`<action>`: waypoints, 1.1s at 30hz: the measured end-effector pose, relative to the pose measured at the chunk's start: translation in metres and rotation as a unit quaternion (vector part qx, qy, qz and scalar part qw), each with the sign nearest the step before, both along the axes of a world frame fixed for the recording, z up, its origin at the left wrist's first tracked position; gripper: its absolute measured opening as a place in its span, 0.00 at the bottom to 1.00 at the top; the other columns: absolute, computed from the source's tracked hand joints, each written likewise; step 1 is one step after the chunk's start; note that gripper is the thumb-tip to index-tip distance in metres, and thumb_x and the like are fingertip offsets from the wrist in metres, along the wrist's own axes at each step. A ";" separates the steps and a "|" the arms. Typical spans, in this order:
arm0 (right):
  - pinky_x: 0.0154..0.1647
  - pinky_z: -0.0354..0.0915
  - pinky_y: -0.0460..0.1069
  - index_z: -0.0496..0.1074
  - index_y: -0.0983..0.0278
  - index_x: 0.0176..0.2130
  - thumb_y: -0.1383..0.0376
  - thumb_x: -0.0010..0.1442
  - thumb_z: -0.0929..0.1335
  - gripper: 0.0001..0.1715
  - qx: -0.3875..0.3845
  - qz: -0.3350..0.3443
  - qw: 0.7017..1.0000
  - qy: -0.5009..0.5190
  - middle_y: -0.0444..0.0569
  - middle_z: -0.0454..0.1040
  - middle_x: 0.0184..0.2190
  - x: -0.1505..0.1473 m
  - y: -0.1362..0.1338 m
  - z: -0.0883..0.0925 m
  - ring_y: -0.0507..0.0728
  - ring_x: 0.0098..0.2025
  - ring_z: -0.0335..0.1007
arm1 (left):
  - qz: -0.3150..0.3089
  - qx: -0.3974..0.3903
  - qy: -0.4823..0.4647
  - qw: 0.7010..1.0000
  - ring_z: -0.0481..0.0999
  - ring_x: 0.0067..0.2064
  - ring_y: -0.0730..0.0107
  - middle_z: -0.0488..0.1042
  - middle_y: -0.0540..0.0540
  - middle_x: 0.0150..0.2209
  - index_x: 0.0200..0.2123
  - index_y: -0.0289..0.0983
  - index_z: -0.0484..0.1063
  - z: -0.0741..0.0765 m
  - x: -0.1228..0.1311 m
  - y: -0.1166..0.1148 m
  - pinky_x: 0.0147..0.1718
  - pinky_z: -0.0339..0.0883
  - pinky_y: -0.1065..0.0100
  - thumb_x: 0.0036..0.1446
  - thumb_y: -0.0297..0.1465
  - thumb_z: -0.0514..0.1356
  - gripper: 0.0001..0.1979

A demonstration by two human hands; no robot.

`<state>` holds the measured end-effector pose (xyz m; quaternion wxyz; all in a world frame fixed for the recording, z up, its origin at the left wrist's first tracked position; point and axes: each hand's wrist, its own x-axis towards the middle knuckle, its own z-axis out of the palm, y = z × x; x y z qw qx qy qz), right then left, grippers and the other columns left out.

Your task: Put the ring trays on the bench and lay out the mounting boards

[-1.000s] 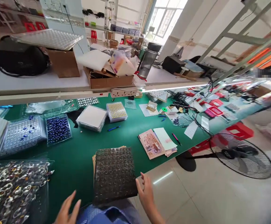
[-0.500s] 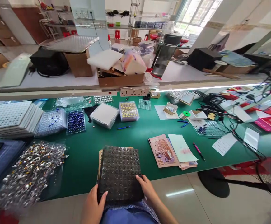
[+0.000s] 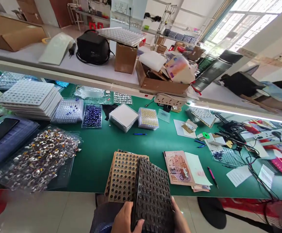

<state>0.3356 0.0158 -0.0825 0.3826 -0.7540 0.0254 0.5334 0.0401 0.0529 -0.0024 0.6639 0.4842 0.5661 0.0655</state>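
Both hands grip a black tray (image 3: 154, 194) covered in rows of round bumps, tilted up over the table's front edge. My left hand (image 3: 125, 216) is closed on its left side, thumb on the front face. On the right edge, my right hand (image 3: 179, 216) is closed too, partly hidden behind the tray. Just beyond lies a brown board (image 3: 123, 176) with rows of dark round holes, stacked on another and partly covered by the black tray.
A notebook (image 3: 181, 168) and pink pen (image 3: 213, 177) lie to the right. Leftward are a tray of loose rings (image 3: 39, 158), a box of dark blue beads (image 3: 92, 116) and stacked white trays (image 3: 29, 94). A blue pen (image 3: 140, 134) lies mid-table; a shelf (image 3: 94, 72) runs above.
The black tray has been lifted and shifted right off the brown boards, exposing them. Both hands moved with it. The camera view has turned left and tilted.
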 end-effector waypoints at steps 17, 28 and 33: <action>0.35 0.70 0.51 0.73 0.61 0.29 0.29 0.40 0.73 0.40 0.031 0.114 0.956 -0.268 0.47 0.77 0.28 -0.059 0.081 -0.003 0.61 0.36 0.71 | 0.108 0.042 0.086 0.989 0.59 0.72 0.42 0.63 0.25 0.69 0.70 0.19 0.57 -0.064 -0.044 0.017 0.72 0.52 0.49 0.64 0.47 0.45 0.43; 0.62 0.64 0.62 0.75 0.62 0.35 0.34 0.33 0.75 0.42 0.014 0.227 0.920 -0.320 0.55 0.80 0.39 -0.040 0.084 0.012 0.74 0.52 0.73 | 0.352 -0.053 -0.044 0.934 0.64 0.67 0.37 0.61 0.23 0.65 0.67 0.26 0.58 -0.086 -0.055 -0.020 0.67 0.60 0.45 0.49 0.52 0.65 0.51; 0.67 0.64 0.69 0.74 0.61 0.37 0.35 0.33 0.76 0.41 -0.046 0.217 0.944 -0.244 0.64 0.79 0.52 -0.049 0.071 0.002 0.80 0.65 0.66 | 0.498 -0.091 -0.139 0.851 0.75 0.61 0.44 0.69 0.23 0.59 0.58 0.30 0.60 -0.103 -0.044 -0.018 0.63 0.69 0.52 0.40 0.53 0.71 0.49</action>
